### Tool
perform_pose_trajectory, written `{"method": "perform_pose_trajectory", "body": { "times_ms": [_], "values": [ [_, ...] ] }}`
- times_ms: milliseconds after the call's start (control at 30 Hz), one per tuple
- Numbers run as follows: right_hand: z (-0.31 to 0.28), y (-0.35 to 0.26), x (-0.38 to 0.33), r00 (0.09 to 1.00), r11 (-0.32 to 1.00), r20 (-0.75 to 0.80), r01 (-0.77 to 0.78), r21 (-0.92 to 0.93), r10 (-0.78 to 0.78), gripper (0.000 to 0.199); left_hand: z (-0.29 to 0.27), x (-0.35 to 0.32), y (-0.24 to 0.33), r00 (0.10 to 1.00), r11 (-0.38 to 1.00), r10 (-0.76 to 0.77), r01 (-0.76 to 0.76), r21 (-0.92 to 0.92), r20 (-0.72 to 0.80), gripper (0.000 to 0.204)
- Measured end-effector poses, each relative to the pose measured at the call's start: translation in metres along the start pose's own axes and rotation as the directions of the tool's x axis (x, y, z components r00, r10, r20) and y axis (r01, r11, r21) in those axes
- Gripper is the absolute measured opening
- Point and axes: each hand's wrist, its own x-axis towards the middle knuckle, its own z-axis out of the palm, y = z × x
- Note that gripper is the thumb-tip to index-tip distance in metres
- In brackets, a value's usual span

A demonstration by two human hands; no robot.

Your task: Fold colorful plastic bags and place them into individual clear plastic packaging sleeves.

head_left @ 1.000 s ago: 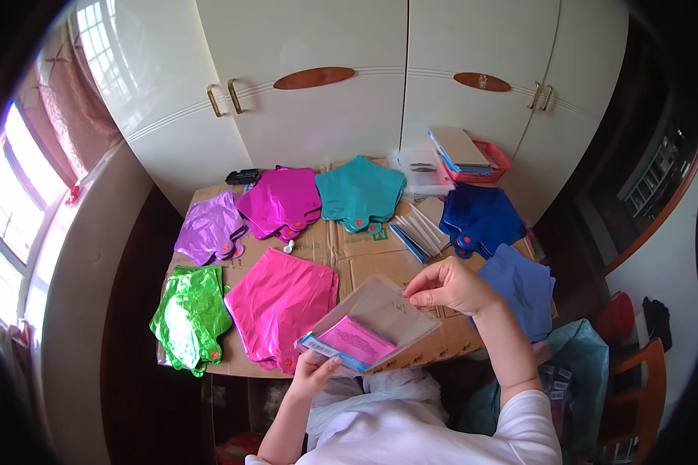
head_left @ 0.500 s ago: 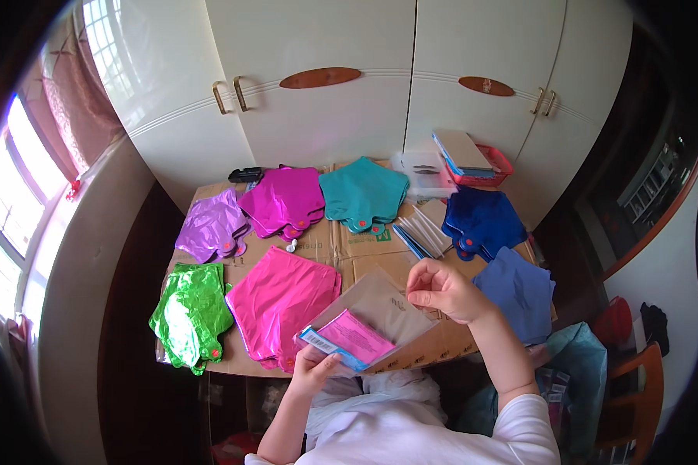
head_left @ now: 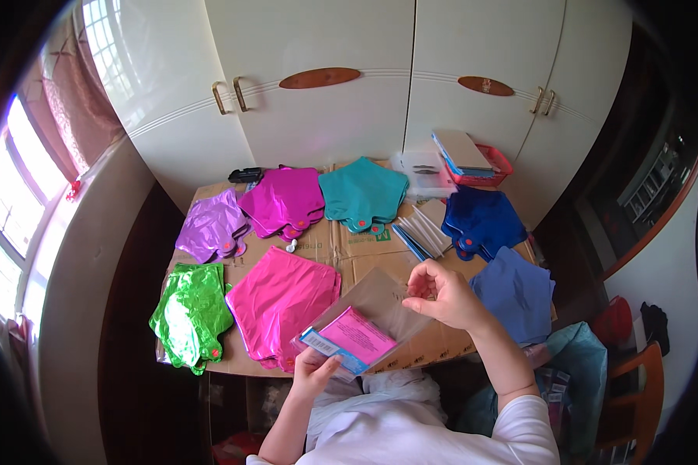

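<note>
A clear plastic bag (head_left: 380, 298) is held slanted in front of me over the near edge of the table. Inside it is a flat pink packet (head_left: 358, 335) with a blue-and-white label strip along its lower end. My left hand (head_left: 316, 370) pinches the bag's lower end at the label, thumb on top. My right hand (head_left: 444, 294) is at the bag's upper right corner, fingers curled and thumb drawn in against the film. Just left of the bag lies a stack of shiny pink foil balloons (head_left: 283, 302).
Several more flat foil stacks lie around the cardboard-covered table: green (head_left: 190, 314), lilac (head_left: 212, 223), magenta (head_left: 285, 200), teal (head_left: 363, 192), navy (head_left: 485, 221) and dull blue (head_left: 513, 294). White and blue sticks (head_left: 423, 232) lie near a red basket (head_left: 498, 164). White cabinets (head_left: 326, 39) stand behind.
The bag has shifted slightly, and the pink packet in it shows a little more squarely. My right hand has moved very slightly; my left hand keeps its hold.
</note>
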Motion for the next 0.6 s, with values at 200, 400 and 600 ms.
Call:
{"method": "perform_pose_trajectory", "body": {
  "times_ms": [200,400,600],
  "values": [
    [-0.001,0.001,-0.001,0.999,0.997,0.014,-0.043,0.059,0.043,0.02,-0.004,0.0,-0.004,1.0,1.0,-0.014,0.014,-0.021,0.013,0.022],
    [0.006,-0.005,-0.005,0.999,0.993,-0.04,0.001,-0.118,-0.006,0.022,0.001,0.002,-0.004,1.0,0.998,-0.011,0.01,-0.066,-0.013,0.022],
    [0.009,-0.006,-0.006,1.0,1.0,0.005,-0.019,-0.024,0.019,0.023,0.006,0.001,-0.007,0.998,0.996,0.002,-0.008,-0.093,-0.066,0.022]
  ]
}}
